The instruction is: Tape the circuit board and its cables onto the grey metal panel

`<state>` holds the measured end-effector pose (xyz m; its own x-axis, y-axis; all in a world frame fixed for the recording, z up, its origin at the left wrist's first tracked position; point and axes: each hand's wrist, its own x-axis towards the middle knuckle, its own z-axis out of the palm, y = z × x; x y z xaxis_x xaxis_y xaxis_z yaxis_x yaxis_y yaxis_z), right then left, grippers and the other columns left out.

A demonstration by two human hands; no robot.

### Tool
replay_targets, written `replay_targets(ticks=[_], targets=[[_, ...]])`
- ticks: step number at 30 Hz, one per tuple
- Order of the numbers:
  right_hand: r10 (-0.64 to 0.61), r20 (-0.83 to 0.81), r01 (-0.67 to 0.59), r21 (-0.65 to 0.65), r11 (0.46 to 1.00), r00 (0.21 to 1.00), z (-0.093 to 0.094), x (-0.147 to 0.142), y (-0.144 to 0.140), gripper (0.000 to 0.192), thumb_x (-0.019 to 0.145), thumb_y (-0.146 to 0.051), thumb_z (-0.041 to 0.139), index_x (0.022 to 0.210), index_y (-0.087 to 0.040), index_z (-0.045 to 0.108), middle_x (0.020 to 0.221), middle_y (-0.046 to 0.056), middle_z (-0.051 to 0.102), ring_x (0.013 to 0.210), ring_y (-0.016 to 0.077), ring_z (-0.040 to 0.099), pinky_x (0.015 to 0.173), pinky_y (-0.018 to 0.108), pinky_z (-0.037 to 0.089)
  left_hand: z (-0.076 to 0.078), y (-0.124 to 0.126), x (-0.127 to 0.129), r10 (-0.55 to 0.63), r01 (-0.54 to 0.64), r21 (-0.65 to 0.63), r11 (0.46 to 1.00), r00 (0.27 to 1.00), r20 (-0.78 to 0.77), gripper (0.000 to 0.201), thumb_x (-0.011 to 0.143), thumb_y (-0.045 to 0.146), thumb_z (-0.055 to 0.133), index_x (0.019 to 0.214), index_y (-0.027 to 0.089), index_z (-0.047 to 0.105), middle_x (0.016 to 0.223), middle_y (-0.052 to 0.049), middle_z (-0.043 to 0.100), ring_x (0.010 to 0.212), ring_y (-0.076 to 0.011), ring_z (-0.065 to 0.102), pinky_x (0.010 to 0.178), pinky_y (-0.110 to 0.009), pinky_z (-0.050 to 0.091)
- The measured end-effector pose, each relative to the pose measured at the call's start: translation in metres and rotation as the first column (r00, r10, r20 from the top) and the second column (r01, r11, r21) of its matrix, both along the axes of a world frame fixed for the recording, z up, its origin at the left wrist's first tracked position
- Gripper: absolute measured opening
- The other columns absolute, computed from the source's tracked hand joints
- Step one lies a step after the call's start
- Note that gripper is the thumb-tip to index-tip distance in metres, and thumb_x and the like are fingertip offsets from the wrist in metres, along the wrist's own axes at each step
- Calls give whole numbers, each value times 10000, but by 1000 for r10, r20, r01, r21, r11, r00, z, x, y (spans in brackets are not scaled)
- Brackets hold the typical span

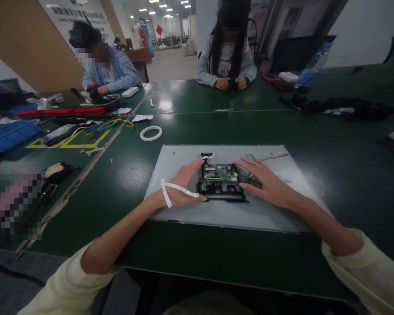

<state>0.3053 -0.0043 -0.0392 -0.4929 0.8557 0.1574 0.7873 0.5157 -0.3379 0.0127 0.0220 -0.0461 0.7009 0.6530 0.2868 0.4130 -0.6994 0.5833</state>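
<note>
A grey metal panel (pixel 265 210) lies flat on the green table (pixel 190 127) in front of me. In its middle sits a black plastic frame (pixel 223 192) carrying a small green circuit board (pixel 220 172). My left hand (pixel 184 186) rests on the panel against the frame's left side, fingers spread, with a strip of white tape stuck across its back. Against the frame's right side lies my right hand (pixel 264 181), fingers extended and touching the frame's edge. Thin grey cables (pixel 265 157) run from the board toward the panel's far right.
A white tape roll (pixel 151 133) lies beyond the panel. To the left are coloured wires (pixel 113 124), a blue tray (pixel 8 135), a red bar (pixel 59 112) and tools. Two people sit at the far side. Dark items (pixel 348 108) and a water bottle (pixel 311 68) are at the right.
</note>
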Motion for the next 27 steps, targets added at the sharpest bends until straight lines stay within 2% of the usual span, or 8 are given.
replay_targets(ticks=[3,5,9,12,17,22,24,27], targets=[[-6,-3,6,7,1000,1000,0,-1,0,597,857,-493,385,1394,-286,229,1423,31,310,1319,255,227,1071,538,157,1,1,2,54,-53,-20,998,995,80,878,718,416,624,1404,202,120,1393,-166,324,1281,-321,309,1043,-518,265],[-3,-7,3,15,1000,1000,0,-1,0,591,858,-487,387,1392,-287,234,1420,33,314,1317,258,230,1066,542,167,1,5,3,149,-143,-44,989,977,154,761,768,383,571,1386,198,166,1345,-153,401,1245,-284,376,1024,-486,308],[10,-9,-9,33,999,1000,-2,-1,1,587,856,-480,394,1389,-290,236,1416,33,324,1315,257,237,1064,546,165,-3,18,2,391,-376,-107,920,888,243,502,806,309,516,1269,189,364,1205,-99,539,1116,-214,507,903,-388,435],[12,-1,-12,38,999,1000,-3,0,1,579,864,-480,382,1388,-283,235,1415,36,325,1317,245,235,1071,534,155,-9,27,1,481,-475,-85,876,847,225,341,779,242,529,1115,191,506,1101,-57,596,998,-179,563,824,-323,464],[2,0,-2,50,999,1000,-4,0,2,567,863,-480,380,1382,-287,253,1410,34,335,1313,248,245,1068,534,171,-9,43,6,469,-473,-9,881,871,147,261,740,271,571,987,188,587,1003,-41,613,883,-162,573,806,-295,454],[16,11,-16,46,999,1000,-2,0,2,566,871,-465,373,1388,-280,237,1412,57,328,1319,251,228,1057,558,168,6,72,17,436,-437,-125,891,899,-43,271,770,417,523,819,175,635,814,-36,636,782,-175,577,687,-274,436],[17,11,-17,49,999,1000,-2,0,1,563,873,-457,371,1390,-282,232,1410,62,330,1319,252,228,1050,570,170,5,83,20,385,-394,-149,907,919,-84,301,755,454,529,733,173,634,716,-19,623,691,-159,569,626,-258,418],[22,7,-22,52,998,1000,-3,0,1,551,874,-445,373,1386,-284,247,1406,56,339,1319,253,226,1048,570,179,-4,91,23,329,-336,-83,938,940,-91,339,735,498,538,665,177,623,666,-6,587,665,-143,540,607,-241,390]])
